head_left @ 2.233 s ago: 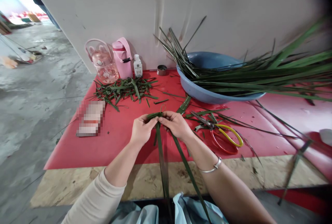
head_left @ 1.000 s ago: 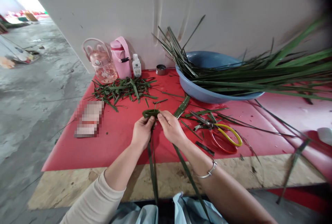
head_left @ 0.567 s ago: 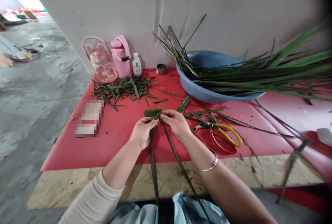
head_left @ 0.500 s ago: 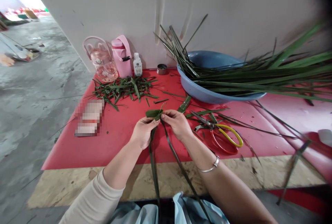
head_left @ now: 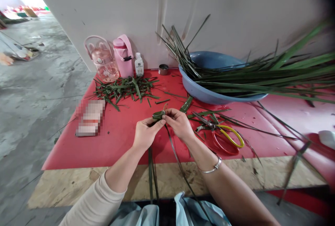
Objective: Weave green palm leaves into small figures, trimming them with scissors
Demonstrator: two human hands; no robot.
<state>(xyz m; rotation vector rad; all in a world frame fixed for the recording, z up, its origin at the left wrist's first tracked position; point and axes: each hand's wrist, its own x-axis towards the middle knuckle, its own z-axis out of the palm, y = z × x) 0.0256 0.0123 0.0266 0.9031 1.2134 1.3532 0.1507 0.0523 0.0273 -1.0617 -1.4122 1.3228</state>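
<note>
Above the red mat, my left hand (head_left: 146, 132) and my right hand (head_left: 178, 123) meet, both pinched on a small folded piece of green leaf (head_left: 158, 115). Two long leaf strips (head_left: 151, 170) run from that fold down toward my lap, one under each hand. A silver bangle (head_left: 215, 165) sits on my right wrist. Scissors with red and yellow handles (head_left: 225, 136) lie on the mat just right of my right hand.
A blue basin (head_left: 209, 91) full of long green leaves (head_left: 261, 76) stands at the back right. A pile of cut leaf scraps (head_left: 125, 90) lies at the back left, near a pink jug (head_left: 103, 60), a pink flask (head_left: 123, 57), a small bottle (head_left: 139, 65) and a blurred flat object (head_left: 90, 118).
The folded leaf end has become smaller and tighter between my fingertips. The trailing strips have swung closer together under my hands. My hands stay in the same spot.
</note>
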